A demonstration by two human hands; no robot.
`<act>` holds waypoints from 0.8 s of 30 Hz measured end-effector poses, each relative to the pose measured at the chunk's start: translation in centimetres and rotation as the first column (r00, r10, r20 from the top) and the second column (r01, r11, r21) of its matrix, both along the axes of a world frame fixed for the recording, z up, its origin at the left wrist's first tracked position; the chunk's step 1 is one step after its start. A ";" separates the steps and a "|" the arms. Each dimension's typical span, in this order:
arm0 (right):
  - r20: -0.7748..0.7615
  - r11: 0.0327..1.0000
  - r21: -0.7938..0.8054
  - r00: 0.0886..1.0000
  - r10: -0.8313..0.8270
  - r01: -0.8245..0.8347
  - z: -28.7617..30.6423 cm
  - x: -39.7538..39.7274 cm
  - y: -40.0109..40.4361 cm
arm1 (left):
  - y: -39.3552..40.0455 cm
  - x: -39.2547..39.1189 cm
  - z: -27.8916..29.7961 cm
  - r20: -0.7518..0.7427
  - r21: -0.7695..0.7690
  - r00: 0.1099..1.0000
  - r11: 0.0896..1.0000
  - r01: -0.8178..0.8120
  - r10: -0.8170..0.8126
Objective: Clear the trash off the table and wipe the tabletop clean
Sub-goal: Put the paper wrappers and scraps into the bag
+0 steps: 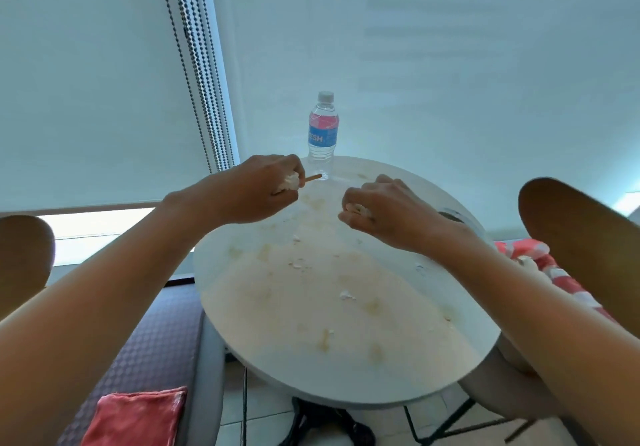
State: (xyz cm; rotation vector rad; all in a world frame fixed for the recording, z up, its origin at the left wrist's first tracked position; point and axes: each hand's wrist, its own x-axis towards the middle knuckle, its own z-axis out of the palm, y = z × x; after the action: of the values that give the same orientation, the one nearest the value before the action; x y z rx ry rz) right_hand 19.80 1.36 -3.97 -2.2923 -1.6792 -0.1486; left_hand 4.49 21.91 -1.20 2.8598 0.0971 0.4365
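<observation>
Café or break-room corner: small round table point(346, 369), wooden chairs point(581, 237), roller blinds point(86, 82).

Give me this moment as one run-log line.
left hand: grips paper wad and stick | right hand: grips paper scrap | table: stained, white bits left | water bottle: upright, far edge | wiping: not started

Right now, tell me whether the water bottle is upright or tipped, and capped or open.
Upright and capped. The water bottle stands on its base at the far edge of the table, with its white cap on top.
</observation>
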 end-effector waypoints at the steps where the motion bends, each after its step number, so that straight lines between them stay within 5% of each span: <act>1: 0.002 1.000 0.004 1.000 -0.019 0.019 0.1 -0.1 -0.6 | -0.5 0.2 -0.1 0.007 0.007 1.000 1.000 0.013 -0.013; 15: -0.126 0.989 0.074 0.985 -0.118 0.128 0.4 2.7 -11.8 | -10.5 5.2 -0.1 0.061 0.102 0.986 0.983 0.151 -0.158; 24: -0.204 0.988 0.004 0.967 -0.152 0.156 0.5 8.4 -24.5 | -22.1 11.4 -0.6 -0.087 0.018 0.992 0.995 0.098 -0.096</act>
State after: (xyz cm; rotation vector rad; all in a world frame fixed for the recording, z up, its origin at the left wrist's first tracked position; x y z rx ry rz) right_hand 28.20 -23.17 -3.51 -2.3335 -1.3944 0.0365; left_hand 15.87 -0.23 -1.78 2.8900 -0.0316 0.2966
